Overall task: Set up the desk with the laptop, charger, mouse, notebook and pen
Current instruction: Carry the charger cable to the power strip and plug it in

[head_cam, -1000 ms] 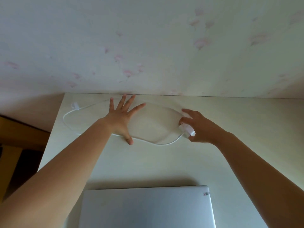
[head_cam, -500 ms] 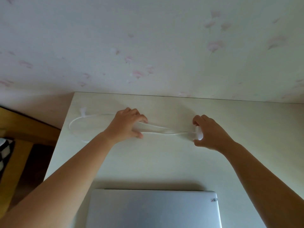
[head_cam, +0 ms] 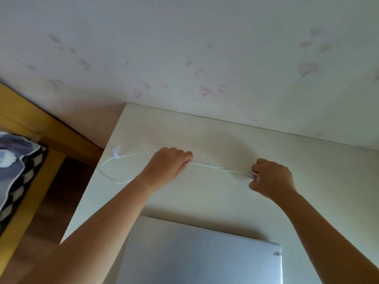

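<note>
at the near edge of the desk (head_cam: pixel 205 201), a closed silver laptop (head_cam: pixel 205 253) is laid flat, its lid turned up and a small dark mark seen at its far right corner. two bare forearms are stretched over the desk on either side of it, one from the lower left and one from the lower right.

further out, past the laptop, the left hand (head_cam: pixel 166 167) is curled into a loose fist, knuckles up, and the white charger cable (head_cam: pixel 213 167) is gripped inside it; the cable is seen leaving the fist at the thumb side. the right hand (head_cam: pixel 272 177) is closed as well, its fingertips (head_cam: pixel 256 175) pinched together on the other end of the same run of cable. whether a plug is enclosed in that hand cannot be told. between the two hands the cable is drawn nearly straight, low above or on the desk top; which of the two cannot be told.

to the left of the left hand, the rest of the cable is laid on the desk in a loop (head_cam: pixel 108 175) near the left edge, and a small white connector (head_cam: pixel 116 151) is seen at its far end.

beyond the desk, pale wallpaper (head_cam: pixel 184 58) with faint pink marks is met at the back edge. at the far left, a yellow wooden frame (head_cam: pixel 30 124) and a black-and-white checked cushion (head_cam: pixel 18 167) are seen beside the desk.
</note>
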